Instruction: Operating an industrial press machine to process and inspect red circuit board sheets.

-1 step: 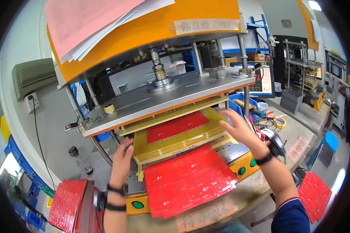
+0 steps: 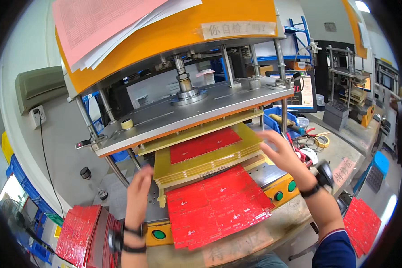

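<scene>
From the head camera, the yellow laminated fixture plate (image 2: 205, 156) sits in the press between both hands. The left hand (image 2: 138, 187) is open, fingers spread, just beside its left edge; the right hand (image 2: 283, 154) is open too, near its right corner. Both are blurred, so contact is unclear, and neither grips anything. One red circuit panel (image 2: 203, 144) lies on the plate, and another red circuit panel (image 2: 216, 205) lies in front on the table (image 2: 299, 210).
</scene>
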Demonstrator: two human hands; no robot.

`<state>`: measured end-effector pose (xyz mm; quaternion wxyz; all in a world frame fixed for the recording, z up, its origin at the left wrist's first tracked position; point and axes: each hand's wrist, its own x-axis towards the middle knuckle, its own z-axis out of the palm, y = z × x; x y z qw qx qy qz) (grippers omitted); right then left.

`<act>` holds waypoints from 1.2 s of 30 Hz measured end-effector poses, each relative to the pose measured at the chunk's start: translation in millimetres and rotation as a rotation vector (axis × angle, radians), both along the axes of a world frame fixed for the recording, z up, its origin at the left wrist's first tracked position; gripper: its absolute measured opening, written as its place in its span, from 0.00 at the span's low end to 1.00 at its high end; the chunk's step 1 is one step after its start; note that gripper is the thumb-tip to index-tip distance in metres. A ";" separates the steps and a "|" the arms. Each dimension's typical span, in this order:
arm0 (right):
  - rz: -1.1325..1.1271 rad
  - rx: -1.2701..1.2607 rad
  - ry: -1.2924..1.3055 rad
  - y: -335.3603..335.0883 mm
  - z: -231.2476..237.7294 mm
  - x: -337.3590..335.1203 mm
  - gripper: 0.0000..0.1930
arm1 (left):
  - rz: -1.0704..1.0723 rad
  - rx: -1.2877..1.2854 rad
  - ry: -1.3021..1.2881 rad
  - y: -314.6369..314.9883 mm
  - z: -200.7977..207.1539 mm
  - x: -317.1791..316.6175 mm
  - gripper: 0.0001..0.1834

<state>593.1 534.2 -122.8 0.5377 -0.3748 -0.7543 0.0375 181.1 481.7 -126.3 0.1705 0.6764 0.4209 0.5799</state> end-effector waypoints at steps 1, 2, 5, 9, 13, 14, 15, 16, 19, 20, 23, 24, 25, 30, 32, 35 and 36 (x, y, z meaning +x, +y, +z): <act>0.094 -0.071 0.070 -36.9 -4.8 5.5 0.12 | -0.017 -0.086 -0.072 -41.4 -9.3 0.3 0.16; 0.152 -0.153 0.119 -70.0 -10.2 8.2 0.07 | -0.034 -0.141 -0.066 -79.0 -19.4 -0.4 0.16; 0.489 -0.364 0.100 -152.7 -36.7 5.2 0.07 | -0.485 -0.481 -0.359 -164.4 -60.7 -1.2 0.13; 0.629 -0.625 -0.017 -188.6 -92.2 -39.6 0.06 | 0.509 -0.044 0.515 -170.7 -137.3 32.0 0.12; 0.552 -0.552 -0.081 -177.1 -137.2 -84.9 0.10 | 0.661 -0.075 0.733 -162.1 -166.4 32.6 0.15; 0.511 -0.523 -0.116 -175.6 -142.7 -87.1 0.11 | 0.645 -0.079 0.766 -159.5 -168.1 30.3 0.16; 0.492 -0.509 -0.107 -175.0 -146.1 -86.8 0.11 | 0.630 -0.080 0.800 -156.9 -168.5 28.6 0.17; 0.499 -0.549 -0.093 -174.4 -147.8 -86.4 0.12 | 0.653 -0.050 0.749 -155.6 -168.5 28.7 0.16; 0.502 -0.628 -0.069 -175.3 -146.4 -83.3 0.13 | 0.712 -0.130 0.808 -152.8 -164.1 30.8 0.15; 0.517 -0.650 -0.071 -175.7 -145.5 -82.5 0.13 | 0.705 -0.181 0.803 -152.7 -162.5 32.8 0.13; 0.499 -0.642 -0.130 -176.6 -144.6 -82.1 0.13 | 0.658 -0.090 0.655 -153.5 -155.1 33.6 0.12; 0.517 -0.582 -0.073 -176.7 -144.8 -82.6 0.12 | 0.654 -0.037 0.612 -155.2 -153.0 33.7 0.11; 0.536 -0.521 -0.018 -177.0 -144.9 -82.6 0.12 | 0.649 0.013 0.568 -157.1 -151.1 33.3 0.11; 0.531 -0.523 0.049 -176.3 -142.4 -80.3 0.12 | 0.655 0.047 0.513 -156.4 -149.0 35.1 0.08; 0.582 -0.509 0.068 -175.6 -140.5 -79.3 0.13 | 0.680 0.083 0.512 -155.6 -150.1 35.8 0.06; 0.599 -0.476 0.062 -175.2 -138.7 -76.2 0.13 | 0.699 0.094 0.505 -156.1 -153.1 35.3 0.06; 0.596 -0.493 0.063 -176.1 -138.8 -75.2 0.13 | 0.696 0.088 0.502 -156.2 -154.4 33.8 0.06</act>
